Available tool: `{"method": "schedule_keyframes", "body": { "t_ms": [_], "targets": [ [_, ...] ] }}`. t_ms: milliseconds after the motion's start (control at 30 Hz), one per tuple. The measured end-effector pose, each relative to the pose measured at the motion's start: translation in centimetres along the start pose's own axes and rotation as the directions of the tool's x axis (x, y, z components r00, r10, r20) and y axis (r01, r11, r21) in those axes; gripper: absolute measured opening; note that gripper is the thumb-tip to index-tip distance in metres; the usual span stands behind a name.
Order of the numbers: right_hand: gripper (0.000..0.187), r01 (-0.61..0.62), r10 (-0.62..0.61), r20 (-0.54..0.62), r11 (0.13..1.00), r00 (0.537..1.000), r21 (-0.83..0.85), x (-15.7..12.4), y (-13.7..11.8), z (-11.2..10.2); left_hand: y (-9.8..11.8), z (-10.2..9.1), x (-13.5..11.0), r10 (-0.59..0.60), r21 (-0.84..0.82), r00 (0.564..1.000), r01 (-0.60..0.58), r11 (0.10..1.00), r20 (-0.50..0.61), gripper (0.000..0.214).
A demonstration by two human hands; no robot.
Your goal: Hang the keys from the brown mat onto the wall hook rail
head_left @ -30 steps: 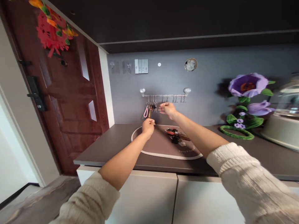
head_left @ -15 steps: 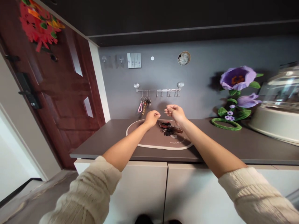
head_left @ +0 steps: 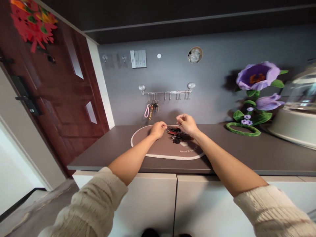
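My left hand [head_left: 158, 129] rests over the far part of an oval brown mat [head_left: 148, 152], its fingers curled shut, with nothing showing in them. My right hand [head_left: 187, 123] hovers just beyond it, fingertips pinched together, and I see nothing held. Between and just below the two hands a bunch of keys [head_left: 176, 135] with a red and a brown fob lies on the mat. On the grey wall behind, a chrome hook rail [head_left: 165, 93] carries another key bunch [head_left: 150, 108] with a pink loop at its left end.
The mat lies on a dark countertop [head_left: 103, 154] above white cabinet doors [head_left: 148, 204]. A purple fabric flower [head_left: 256, 79] and a lidded appliance [head_left: 296, 118] stand at the right. A red-brown door [head_left: 61, 105] is at the left.
Both hands have come down from the hook rail and the hanging keys to just above the key bunch on the mat. My view has shifted back and slightly down.
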State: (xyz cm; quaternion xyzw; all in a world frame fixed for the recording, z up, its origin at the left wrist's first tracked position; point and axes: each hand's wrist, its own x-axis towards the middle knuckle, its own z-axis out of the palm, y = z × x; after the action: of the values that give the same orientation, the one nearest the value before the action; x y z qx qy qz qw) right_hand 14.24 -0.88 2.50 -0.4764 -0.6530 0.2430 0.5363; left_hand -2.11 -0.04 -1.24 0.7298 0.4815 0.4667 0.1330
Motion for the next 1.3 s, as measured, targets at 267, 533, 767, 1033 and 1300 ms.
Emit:
{"method": "schedule_keyframes", "body": {
  "t_ms": [267,533,767,1033,1300],
  "targets": [
    [0.014,0.060,-0.059,0.011,0.963,0.998,-0.261,0.1,0.2,-0.8,0.6,0.2,1.2,0.025,0.201,0.996,-0.042,0.979,0.086,0.016],
    [0.015,0.017,-0.031,-0.031,0.931,0.999,-0.364,0.6,1.0,-0.9,1.4,0.5,2.4,0.163,0.425,0.953,-0.262,0.867,0.255,0.011],
    [0.017,-0.016,-0.008,-0.062,0.928,0.998,-0.371,0.8,1.2,-1.0,1.8,1.0,3.2,0.183,0.478,0.940,-0.307,0.823,0.289,0.013],
    [0.018,-0.053,0.020,-0.084,0.910,0.996,-0.412,0.6,1.0,-0.8,1.8,2.4,5.1,0.155,0.494,0.938,-0.298,0.816,0.310,0.021],
    [0.017,-0.096,0.032,-0.159,0.903,0.987,-0.419,0.6,1.0,-1.2,2.1,3.6,5.8,0.082,0.491,0.906,-0.299,0.818,0.415,0.014]
  ]
}}
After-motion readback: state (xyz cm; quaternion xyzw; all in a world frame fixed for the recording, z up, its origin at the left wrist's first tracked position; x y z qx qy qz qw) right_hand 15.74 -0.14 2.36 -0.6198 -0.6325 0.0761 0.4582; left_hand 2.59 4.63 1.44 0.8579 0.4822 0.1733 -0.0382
